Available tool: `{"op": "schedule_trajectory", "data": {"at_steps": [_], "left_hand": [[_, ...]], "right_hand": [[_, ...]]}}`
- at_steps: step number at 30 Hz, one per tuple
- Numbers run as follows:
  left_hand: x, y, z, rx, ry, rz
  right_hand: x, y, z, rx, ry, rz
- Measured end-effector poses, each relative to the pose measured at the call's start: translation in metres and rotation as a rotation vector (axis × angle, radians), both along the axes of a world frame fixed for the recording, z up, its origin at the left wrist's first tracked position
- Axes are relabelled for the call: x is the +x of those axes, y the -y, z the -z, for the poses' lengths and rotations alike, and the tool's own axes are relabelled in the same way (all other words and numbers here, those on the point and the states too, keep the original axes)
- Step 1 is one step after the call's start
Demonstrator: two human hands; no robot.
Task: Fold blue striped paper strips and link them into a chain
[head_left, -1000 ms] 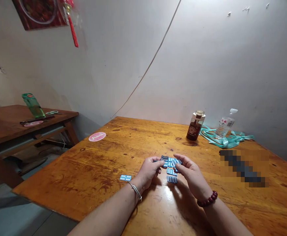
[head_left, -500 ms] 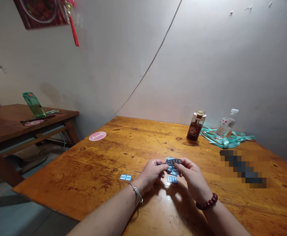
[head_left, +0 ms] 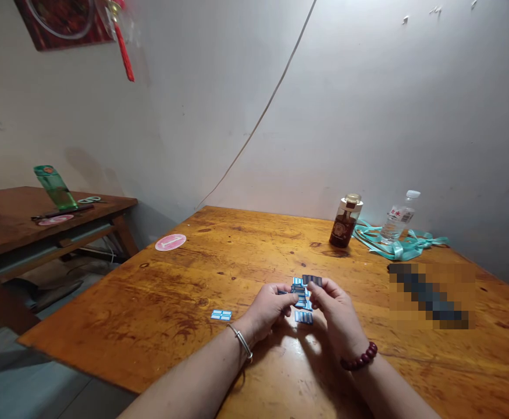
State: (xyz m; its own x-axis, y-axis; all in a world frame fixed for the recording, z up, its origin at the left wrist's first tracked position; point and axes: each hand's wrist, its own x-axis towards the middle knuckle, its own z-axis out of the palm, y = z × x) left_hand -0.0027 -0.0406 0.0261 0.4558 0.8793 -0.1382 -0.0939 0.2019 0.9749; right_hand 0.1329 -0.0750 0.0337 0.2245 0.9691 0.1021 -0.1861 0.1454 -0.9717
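Note:
Both of my hands meet over a wooden table (head_left: 184,302), each pinching a bunch of small blue rectangular strips (head_left: 305,288). My left hand (head_left: 268,308), with a silver bangle on the wrist, grips the bunch from the left with curled fingers. My right hand (head_left: 335,311), wearing a dark red bead bracelet, grips it from the right and holds the top pieces near its fingertips. One blue piece (head_left: 303,317) lies on the table just below the hands. Another blue piece (head_left: 221,315) lies apart to the left.
A brown bottle (head_left: 344,223), a clear water bottle (head_left: 397,220) and teal ribbon (head_left: 394,247) stand at the back right. A pink round sticker (head_left: 170,242) lies on the far left corner. A second table (head_left: 27,221) with a green bottle (head_left: 54,188) is at left.
My hands have drawn closer together, gathering the spread blue strips into a tighter bunch. The right hand has lifted the top pieces slightly.

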Motion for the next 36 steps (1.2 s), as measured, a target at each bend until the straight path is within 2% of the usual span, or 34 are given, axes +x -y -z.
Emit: {"op": "schedule_trajectory", "data": {"at_steps": [2,3,6,8,10,14,20,28,31,36], "left_hand": [[-0.001,-0.002,0.001,0.004,-0.020,-0.025],[-0.002,-0.003,0.001,0.004,-0.030,-0.028],[-0.002,-0.003,0.003,0.005,-0.054,-0.020],[-0.002,-0.003,0.004,0.026,-0.074,0.005],[-0.002,-0.002,0.006,0.069,-0.100,0.037],[-0.004,-0.001,0.004,0.136,-0.101,0.104],[-0.007,0.000,-0.005,0.101,-0.053,0.174],[-0.008,0.005,-0.016,-0.092,0.134,0.282],[-0.008,0.004,-0.016,-0.125,0.181,0.282],[-0.008,0.001,-0.012,-0.171,0.166,0.255]], "right_hand": [[0.008,0.000,-0.004,0.010,0.057,0.023],[0.011,0.000,-0.007,-0.001,0.088,-0.015],[0.016,0.002,-0.012,-0.096,0.198,-0.261],[0.015,0.003,-0.012,-0.146,0.288,-0.345],[0.014,0.003,-0.009,-0.149,0.366,-0.332],[0.012,0.002,-0.003,-0.052,0.441,-0.251],[0.009,0.005,-0.008,0.081,0.514,-0.196],[0.004,0.007,-0.015,-0.119,0.161,-0.300],[0.003,0.006,-0.012,-0.104,0.155,-0.297],[0.001,0.006,-0.007,-0.020,0.301,-0.245]]}}
